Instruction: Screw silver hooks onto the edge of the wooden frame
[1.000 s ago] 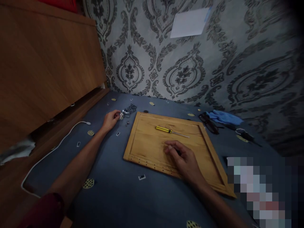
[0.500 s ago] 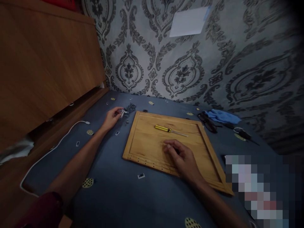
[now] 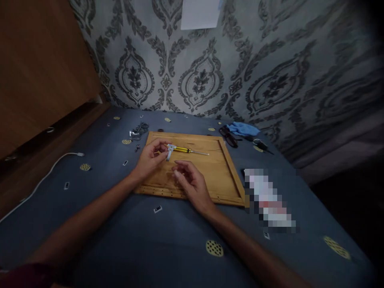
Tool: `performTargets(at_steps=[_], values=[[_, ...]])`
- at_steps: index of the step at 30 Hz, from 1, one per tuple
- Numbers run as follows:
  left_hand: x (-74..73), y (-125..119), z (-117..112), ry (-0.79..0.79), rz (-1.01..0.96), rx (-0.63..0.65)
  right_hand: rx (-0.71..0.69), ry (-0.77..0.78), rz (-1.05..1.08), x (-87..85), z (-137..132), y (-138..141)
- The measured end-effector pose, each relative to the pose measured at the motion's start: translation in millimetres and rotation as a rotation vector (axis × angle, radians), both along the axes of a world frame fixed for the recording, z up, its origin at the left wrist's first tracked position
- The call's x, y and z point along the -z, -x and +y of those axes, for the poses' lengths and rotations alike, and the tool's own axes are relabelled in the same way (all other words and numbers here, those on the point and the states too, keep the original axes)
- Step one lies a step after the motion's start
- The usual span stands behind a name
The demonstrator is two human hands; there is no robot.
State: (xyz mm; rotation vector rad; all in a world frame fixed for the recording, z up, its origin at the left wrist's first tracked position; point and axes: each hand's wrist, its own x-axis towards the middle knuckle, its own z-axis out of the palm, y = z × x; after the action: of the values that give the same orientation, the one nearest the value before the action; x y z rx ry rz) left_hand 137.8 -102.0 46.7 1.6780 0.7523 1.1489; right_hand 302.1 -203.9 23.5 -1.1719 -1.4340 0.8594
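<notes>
Over the left part of a framed wooden panel [image 3: 207, 180], my left hand [image 3: 151, 159] pinches a small silvery metal bracket [image 3: 170, 151] between thumb and fingers. My right hand [image 3: 193, 186] hovers above the panel's lower middle, fingers loosely curled and thumb apart, with nothing visible in it. A yellow and black screwdriver [image 3: 187, 150] lies across the panel, its shaft pointing right; the bracket covers the handle's left end. Small holes run along the panel's near edge. Left of the panel lies a pile of metal parts [image 3: 139, 131], with a few small screws [image 3: 137, 147] closer to me.
A blue cloth [image 3: 243, 129], sunglasses [image 3: 229, 138] and keys [image 3: 260, 145] lie at the back right. A blurred-out flat object [image 3: 268, 198] rests right of the panel. A white cable [image 3: 49, 170] runs along the left, beside a wooden cabinet [image 3: 45, 60].
My left hand has moved right from the pile of metal parts to over the panel, carrying the bracket. My right hand stays loosely curled over the panel. The view has turned right.
</notes>
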Motion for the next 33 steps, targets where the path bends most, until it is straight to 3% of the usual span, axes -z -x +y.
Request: performTargets(at_steps=[7,26,33], values=[[-3.4,-12,-24,0.039,-0.022,0.087,0.01,0.004,0.125,2.8,-1,2],[-0.7,-5,-20,0.088,0.1,0.166,0.003,0.057,0.152,3.1,-4,1],[-18.2,4,-18,-0.015,0.298,0.199,-0.059,0.079,0.167,10.1,2,-1]])
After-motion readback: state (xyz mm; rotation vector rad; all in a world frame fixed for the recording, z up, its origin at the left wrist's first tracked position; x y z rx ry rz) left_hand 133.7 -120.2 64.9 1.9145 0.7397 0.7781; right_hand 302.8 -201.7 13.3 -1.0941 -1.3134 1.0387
